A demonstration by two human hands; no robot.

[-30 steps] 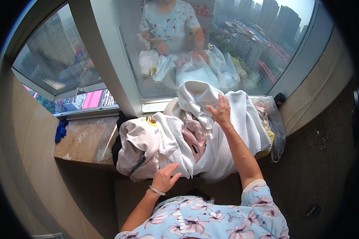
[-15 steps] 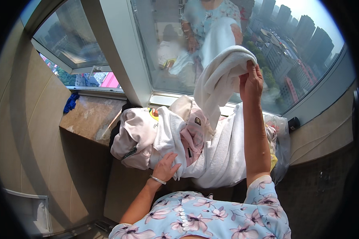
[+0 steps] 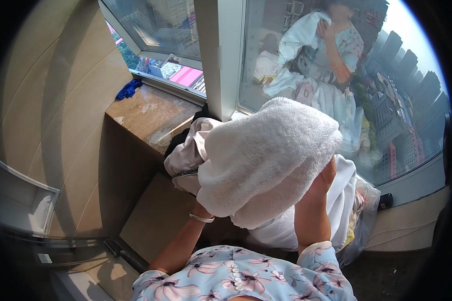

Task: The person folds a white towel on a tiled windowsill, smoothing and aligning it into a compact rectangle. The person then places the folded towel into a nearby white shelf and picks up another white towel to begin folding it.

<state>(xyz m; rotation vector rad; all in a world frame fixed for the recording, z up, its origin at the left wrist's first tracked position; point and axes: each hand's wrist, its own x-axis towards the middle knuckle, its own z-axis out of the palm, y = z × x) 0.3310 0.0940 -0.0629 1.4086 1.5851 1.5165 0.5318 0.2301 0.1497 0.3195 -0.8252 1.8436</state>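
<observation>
While the white towel (image 3: 268, 155) is held up in front of the body in a broad, rounded fold, its right border lies in the grip of the right hand (image 3: 325, 178), whose fingers are closed on the cloth but mostly hidden behind it; the window reflection shows them bent over the towel. The bulk of the towel spreads leftward from that grip, and its lower left edge covers nearly all of the left hand (image 3: 201, 205), so how far that one is open, or what it holds, I cannot tell. Left of the towel, a pale garment (image 3: 186, 158) and a black cloth (image 3: 188, 138) lie by the stone ledge (image 3: 145, 110), with a blue cloth (image 3: 129, 89) at its far left corner. Beyond the right wrist are white fabric (image 3: 342, 200) and a clear plastic bag (image 3: 370, 198).
</observation>
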